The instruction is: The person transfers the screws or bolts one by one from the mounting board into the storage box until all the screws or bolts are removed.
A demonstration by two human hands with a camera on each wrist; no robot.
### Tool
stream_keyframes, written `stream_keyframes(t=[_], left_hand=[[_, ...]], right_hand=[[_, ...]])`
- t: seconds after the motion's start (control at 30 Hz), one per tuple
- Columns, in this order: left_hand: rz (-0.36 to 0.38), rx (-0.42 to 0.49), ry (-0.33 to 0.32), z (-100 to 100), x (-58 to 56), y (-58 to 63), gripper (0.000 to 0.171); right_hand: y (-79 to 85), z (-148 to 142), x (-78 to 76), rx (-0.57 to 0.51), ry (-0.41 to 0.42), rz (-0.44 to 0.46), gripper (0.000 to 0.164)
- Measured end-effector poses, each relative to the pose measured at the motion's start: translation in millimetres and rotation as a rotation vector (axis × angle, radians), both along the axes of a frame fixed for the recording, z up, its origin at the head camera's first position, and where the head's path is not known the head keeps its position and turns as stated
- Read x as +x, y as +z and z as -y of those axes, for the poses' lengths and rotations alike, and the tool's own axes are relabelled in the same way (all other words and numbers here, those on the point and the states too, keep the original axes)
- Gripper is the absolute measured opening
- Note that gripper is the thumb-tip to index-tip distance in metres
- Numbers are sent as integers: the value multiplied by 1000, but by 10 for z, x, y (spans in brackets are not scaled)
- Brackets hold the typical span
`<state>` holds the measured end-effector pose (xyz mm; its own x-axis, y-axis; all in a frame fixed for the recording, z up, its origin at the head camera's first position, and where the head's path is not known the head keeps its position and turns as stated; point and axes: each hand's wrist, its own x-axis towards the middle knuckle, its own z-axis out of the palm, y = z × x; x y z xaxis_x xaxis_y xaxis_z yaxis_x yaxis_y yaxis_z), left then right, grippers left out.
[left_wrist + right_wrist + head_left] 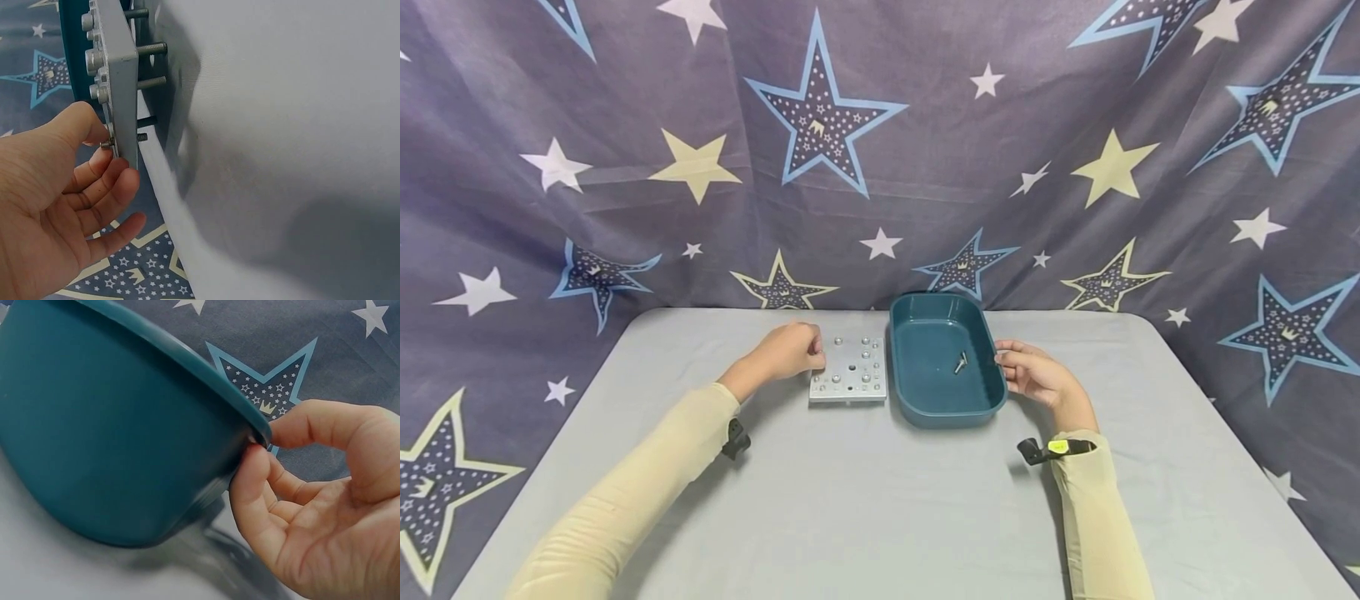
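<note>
Left hand (788, 350) grips the metal plate (837, 360) at its left edge; right hand (1037, 377) pinches the teal tray (951, 419) by its right rim. Metal hardware (960, 363) lies inside.

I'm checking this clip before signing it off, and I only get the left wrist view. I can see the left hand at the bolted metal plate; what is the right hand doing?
Observer: The right hand pinches the teal bin at its rim, thumb on one side and a finger on the other.

Operator: I only catch a strip of that bin. Is anything inside it?

Observer: Yes, the head view shows at least one small screw-like metal piece lying in it; I can't make out the exact count.

Operator: And which side of the metal plate is the bin on?

Observer: The person's right; the head view shows the two side by side on the table.
</note>
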<state>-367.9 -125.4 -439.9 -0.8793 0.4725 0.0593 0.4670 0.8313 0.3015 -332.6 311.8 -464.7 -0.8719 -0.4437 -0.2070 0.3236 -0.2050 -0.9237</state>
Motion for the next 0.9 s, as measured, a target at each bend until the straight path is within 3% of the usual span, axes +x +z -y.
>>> stream_keyframes(t=[0.9], left_hand=[[-12,38,-1,7,5,-32,10]], right_hand=[[-30,-19,-8,-18,21,-3,23]])
